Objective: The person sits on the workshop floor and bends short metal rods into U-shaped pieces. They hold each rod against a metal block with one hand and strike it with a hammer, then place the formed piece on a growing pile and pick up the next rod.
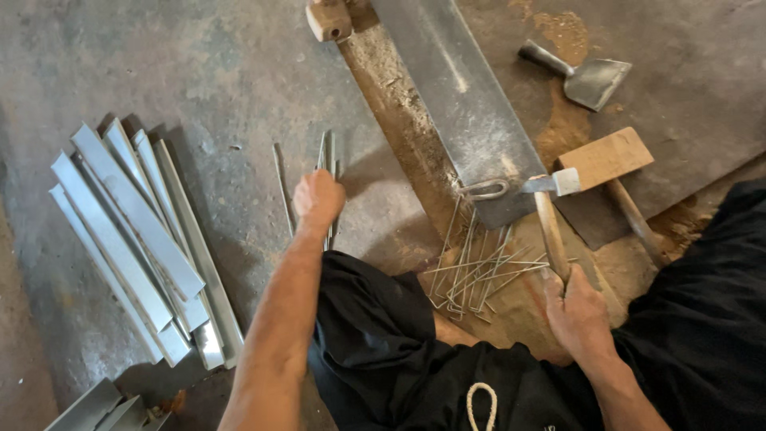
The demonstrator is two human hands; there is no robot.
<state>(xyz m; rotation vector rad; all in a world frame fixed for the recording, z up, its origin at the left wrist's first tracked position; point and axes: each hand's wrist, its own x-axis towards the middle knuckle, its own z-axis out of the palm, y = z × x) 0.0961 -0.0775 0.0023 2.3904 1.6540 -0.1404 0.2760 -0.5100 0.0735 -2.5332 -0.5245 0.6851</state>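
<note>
Left hand [317, 199] clenched on thin metal rods [329, 156]; right hand [576, 310] grasping hammer [550, 215] handle.

We see a metalworking workshop: a stained concrete floor [223, 72], stacked sheet-metal channels [136, 231], bent wire pieces [479, 271], a steel plate [471, 104] and a hammer [550, 207].

On the floor [199, 72], a stack of metal channels [136, 239] lies at the left. Thin metal rods [329, 172] lie right of it, under the left hand [317, 198]. A long steel plate [463, 104] runs from the top edge toward the centre, with a pile of bent wire pins [475, 275] just before its near end. The right hand [576, 307] grips a hammer [549, 215] above the pins. A wooden mallet [610, 164] lies right of the plate, a scraper [582, 76] behind it.
</note>
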